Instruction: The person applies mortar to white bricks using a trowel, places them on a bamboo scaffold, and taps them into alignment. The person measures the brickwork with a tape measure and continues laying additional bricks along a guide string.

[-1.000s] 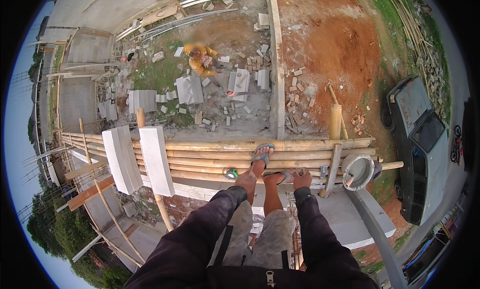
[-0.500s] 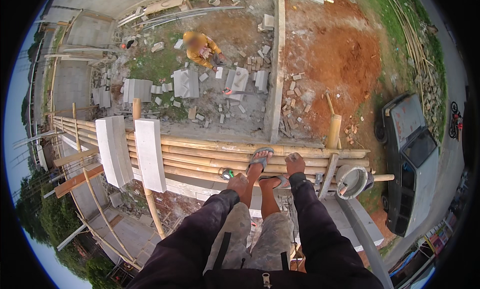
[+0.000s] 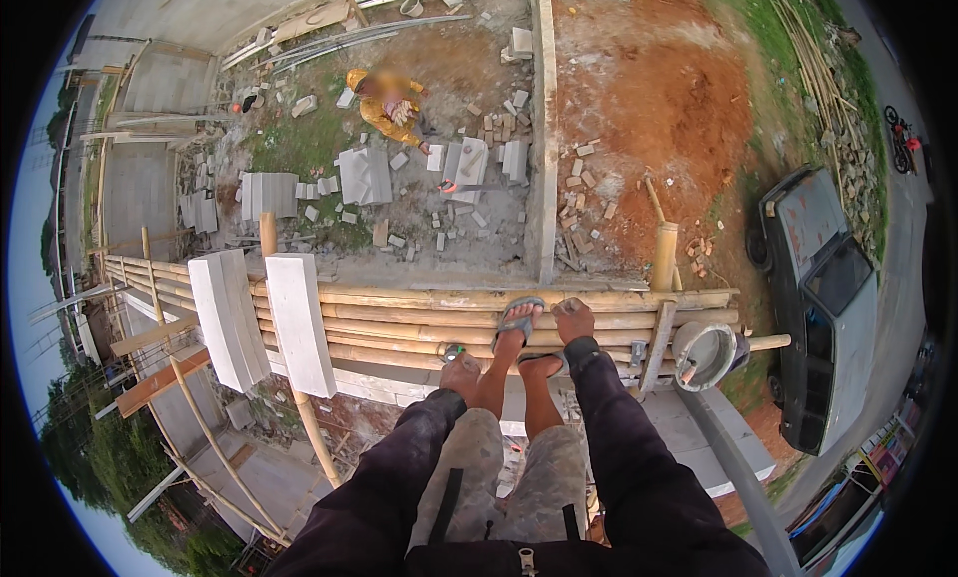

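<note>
- Since the earlier frame: left hand shifted left, up against the small rounded black-and-green tool, apparently a tape measure; right hand moved left, nearer the grey sandal.
- Far left: two long pale-grey rectangular blocks lie side by side across yellow bamboo poles.
- Beyond, on the ground: co-worker in yellow jacket, one hand at a small pale block.
- Tool sits on the poles at left hand's fingertips; hand curled, grip can't tell.
- Right hand: narrow, fingers curled over poles; can't tell if holding anything.
- Right: round grey bucket.
</note>
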The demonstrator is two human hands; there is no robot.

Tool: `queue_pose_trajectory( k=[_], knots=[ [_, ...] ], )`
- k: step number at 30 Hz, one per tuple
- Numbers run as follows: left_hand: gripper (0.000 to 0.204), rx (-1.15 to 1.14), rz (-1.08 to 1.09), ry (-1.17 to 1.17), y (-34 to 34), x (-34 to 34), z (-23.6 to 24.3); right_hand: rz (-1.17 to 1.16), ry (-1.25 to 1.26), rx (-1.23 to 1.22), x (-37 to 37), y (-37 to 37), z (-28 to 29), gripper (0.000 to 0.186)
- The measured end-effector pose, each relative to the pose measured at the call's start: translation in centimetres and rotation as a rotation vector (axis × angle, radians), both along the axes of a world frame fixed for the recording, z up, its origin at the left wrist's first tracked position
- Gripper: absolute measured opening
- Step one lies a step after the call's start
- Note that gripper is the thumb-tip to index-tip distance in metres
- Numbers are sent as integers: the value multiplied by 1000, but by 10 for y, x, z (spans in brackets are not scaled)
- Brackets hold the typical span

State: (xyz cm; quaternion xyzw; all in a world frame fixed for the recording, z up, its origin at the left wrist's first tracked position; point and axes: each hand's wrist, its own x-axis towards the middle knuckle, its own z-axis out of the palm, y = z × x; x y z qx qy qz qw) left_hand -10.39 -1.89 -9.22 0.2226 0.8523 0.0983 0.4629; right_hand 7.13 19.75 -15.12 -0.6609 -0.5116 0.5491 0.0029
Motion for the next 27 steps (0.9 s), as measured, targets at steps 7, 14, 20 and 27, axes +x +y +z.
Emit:
queue_pose_trajectory(
  k=[7,14,20,27],
  knots=[
    [45,359,480,350,35,-102,29,-86,146,-44,-43,30,18,69],
    [86,568,900,308,80,-291,152,-346,841,-333,-172,49,95,91],
    [83,427,653,-715,87,-242,198,-289,1266,-714,-247,-5,171,78],
    [68,347,582,-713,104,-80,121,-568,1305,-671,-103,-26,132,54]
  ],
)
